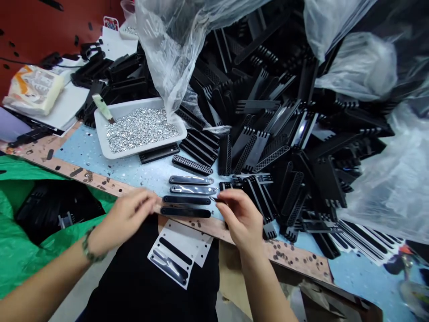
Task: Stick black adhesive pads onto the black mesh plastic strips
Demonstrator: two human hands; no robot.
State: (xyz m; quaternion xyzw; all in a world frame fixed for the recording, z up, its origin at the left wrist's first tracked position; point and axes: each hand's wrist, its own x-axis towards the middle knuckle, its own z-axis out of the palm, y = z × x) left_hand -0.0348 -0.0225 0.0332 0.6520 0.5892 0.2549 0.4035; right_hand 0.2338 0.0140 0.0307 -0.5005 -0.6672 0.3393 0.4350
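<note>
Desk [83,147], bearing a white tray [140,148]. Nearer the person than the tray: left hand [130,213], fingers bent, any hold unclear; right hand [241,219], fingers pinched together; four black strips [187,200], presumably light, stiff and slick, best taken by the long edges; the thin pointed item [217,201] so pinched.
</note>
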